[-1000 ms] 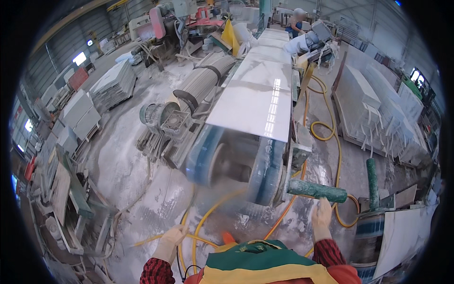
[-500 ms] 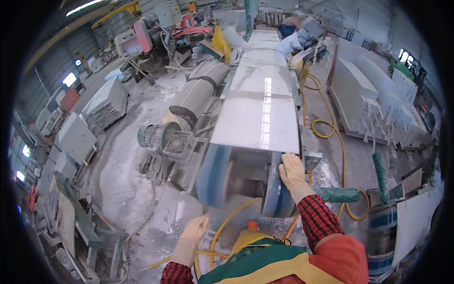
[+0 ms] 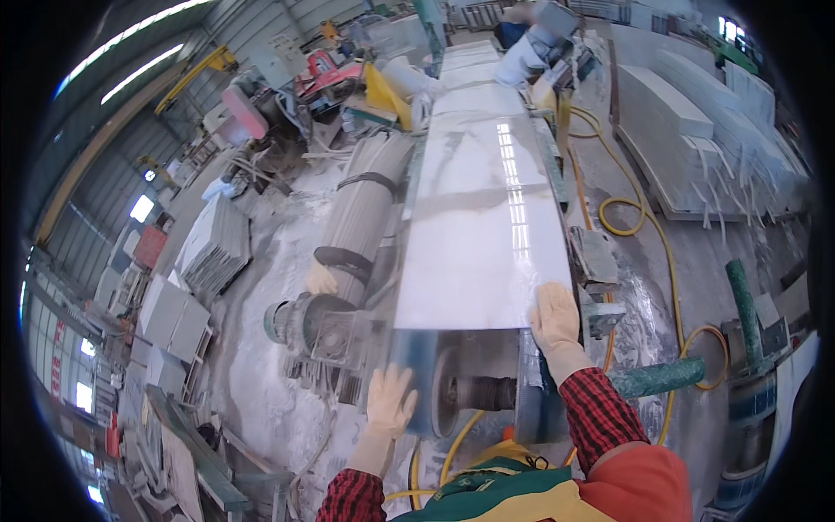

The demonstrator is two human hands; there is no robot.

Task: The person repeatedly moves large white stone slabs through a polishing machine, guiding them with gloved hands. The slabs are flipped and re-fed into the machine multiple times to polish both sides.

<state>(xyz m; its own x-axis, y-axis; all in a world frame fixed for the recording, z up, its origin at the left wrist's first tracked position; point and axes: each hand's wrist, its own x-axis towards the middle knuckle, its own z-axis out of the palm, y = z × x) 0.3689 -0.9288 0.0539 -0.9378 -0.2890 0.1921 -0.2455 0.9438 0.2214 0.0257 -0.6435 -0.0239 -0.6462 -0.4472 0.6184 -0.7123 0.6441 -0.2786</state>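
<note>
Slab: glossy white, grey-veined.

Glossy white stone slab (grey-veined), matt cloth gloves, dusty concrete floor

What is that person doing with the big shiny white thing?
A person in pale work gloves stands at the near end of a long polished white stone slab lying on a machine bed. The right hand rests flat on the slab's near right corner. The left hand is spread open just below the near edge, by the machine's wheel. A yellow hose snakes over the wet, dusty floor, and another worker bends at the far end.
</note>
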